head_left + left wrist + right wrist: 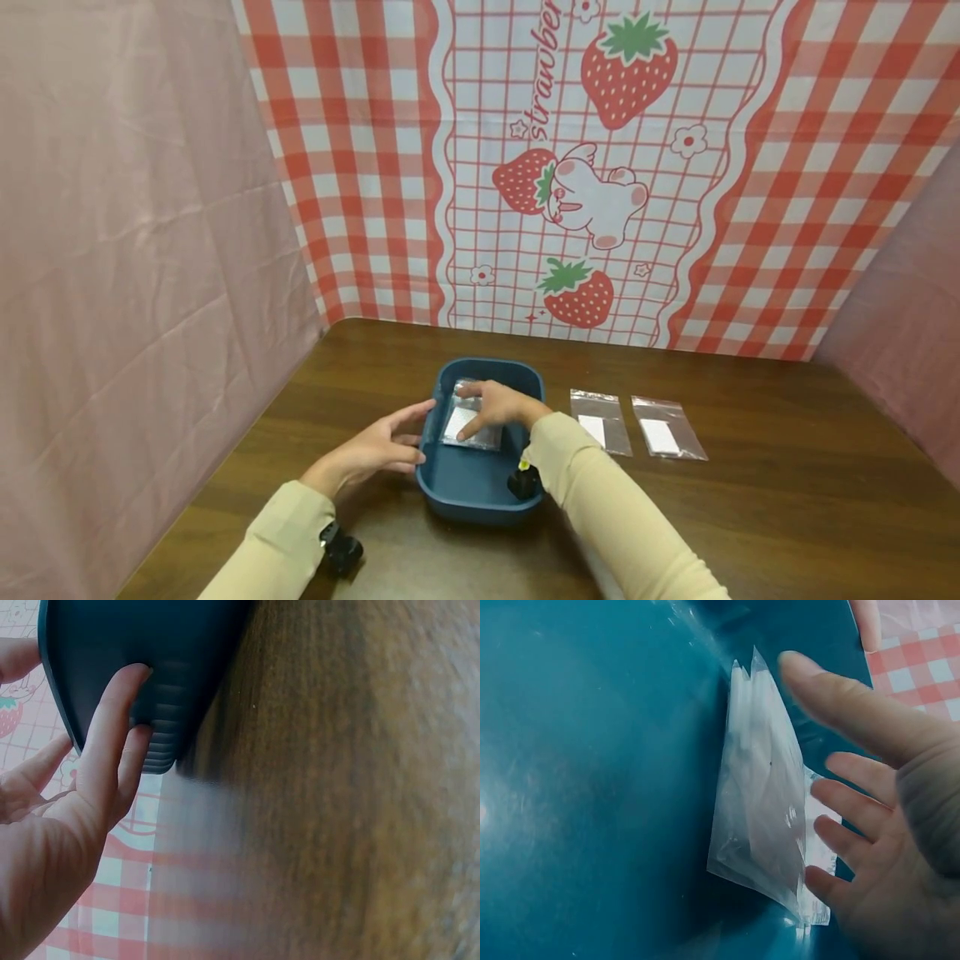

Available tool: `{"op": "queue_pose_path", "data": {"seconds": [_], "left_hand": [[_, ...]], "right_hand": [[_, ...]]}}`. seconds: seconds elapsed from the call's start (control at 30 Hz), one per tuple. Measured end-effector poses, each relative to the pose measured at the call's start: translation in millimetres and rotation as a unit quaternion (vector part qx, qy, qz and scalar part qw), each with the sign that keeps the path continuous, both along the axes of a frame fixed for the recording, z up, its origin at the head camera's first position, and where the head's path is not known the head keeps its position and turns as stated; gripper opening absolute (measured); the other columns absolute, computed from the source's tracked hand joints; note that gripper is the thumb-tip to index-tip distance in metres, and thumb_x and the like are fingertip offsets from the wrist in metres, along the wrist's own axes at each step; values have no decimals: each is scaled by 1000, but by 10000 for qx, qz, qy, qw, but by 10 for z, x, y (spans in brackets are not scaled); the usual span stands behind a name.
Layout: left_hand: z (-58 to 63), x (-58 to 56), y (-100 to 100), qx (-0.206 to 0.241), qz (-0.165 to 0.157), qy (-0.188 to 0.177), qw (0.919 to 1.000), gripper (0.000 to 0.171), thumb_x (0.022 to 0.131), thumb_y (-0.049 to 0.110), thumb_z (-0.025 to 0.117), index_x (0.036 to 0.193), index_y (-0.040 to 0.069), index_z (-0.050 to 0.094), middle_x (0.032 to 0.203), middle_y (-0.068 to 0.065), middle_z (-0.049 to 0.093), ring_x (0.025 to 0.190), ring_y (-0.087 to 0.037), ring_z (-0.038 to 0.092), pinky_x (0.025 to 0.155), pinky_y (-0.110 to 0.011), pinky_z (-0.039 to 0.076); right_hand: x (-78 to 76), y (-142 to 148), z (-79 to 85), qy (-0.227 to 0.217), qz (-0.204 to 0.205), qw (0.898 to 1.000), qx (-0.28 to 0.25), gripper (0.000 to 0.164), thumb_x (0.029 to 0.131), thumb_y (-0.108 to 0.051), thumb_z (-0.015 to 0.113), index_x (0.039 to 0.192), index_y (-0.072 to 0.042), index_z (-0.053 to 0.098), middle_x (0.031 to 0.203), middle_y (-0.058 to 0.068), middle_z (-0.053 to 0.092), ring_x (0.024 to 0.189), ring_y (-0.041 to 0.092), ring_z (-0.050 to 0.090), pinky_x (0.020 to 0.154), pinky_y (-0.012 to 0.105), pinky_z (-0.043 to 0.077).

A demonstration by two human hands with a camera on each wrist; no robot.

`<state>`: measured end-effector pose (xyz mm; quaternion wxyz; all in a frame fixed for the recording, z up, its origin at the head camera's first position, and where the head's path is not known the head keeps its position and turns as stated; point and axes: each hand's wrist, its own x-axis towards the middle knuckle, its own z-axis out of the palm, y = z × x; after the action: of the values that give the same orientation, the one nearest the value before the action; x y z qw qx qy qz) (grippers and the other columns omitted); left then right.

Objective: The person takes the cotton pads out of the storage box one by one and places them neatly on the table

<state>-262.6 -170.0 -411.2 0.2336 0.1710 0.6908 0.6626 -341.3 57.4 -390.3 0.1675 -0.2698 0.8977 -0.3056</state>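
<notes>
A blue rectangular bin point(480, 506) stands on the table. My left hand point(378, 450) is at its left side, and in the left wrist view the extended fingers point(112, 727) touch the outer wall. Inside the bin, clear plastic bags point(461, 423) with white contents lie together toward the far left. Over them reaches my right hand point(501, 404), thumb and fingers spread. From the right wrist, the bags point(761, 780) appear beside the open right hand point(877, 817), with the thumb apart from them. Whether any fingertips touch the bags' far side, I cannot tell.
To the right of the bin, two clear zip bags lie flat on the brown wooden table point(765, 517): a nearer bag point(592, 429) and a farther bag point(660, 435), each with a white piece inside. A strawberry-print cloth point(570, 217) hangs behind; pink cloth point(150, 250) hangs at left.
</notes>
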Motion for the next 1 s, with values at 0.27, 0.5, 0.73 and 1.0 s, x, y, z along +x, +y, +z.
{"op": "queue_pose_path", "data": {"seconds": [0.27,0.5,0.73,1.0], "left_hand": [[22,3,10,-152,105,37,9998,78,83,-4,64,148,7,22,141,-30,29,117,-39,46,78,-41,52],[18,9,18,-196,155,28,9997,77,82,-2,64,147,8,24,142,-28,28,118,-39,46,80,-43,51],[12,10,28,-17,66,36,10000,78,82,-7,62,147,5,21,138,-32,31,113,-40,49,77,-39,53],[17,24,21,-13,134,-29,9999,79,81,-7,63,147,8,23,139,-31,31,112,-38,51,78,-41,52]], "right_hand": [[7,23,-7,-103,281,9980,564,67,66,-20,84,127,-12,57,131,11,49,115,24,45,99,42,35],[-1,38,22,-7,323,9982,500,65,67,-17,84,126,-10,58,127,10,54,118,25,46,100,43,35],[2,65,74,227,379,9982,415,66,67,-12,83,127,-8,57,127,12,55,121,28,46,100,43,35],[18,71,170,396,421,9983,97,65,70,-8,81,129,-7,55,132,9,52,123,27,44,102,43,34]]}}
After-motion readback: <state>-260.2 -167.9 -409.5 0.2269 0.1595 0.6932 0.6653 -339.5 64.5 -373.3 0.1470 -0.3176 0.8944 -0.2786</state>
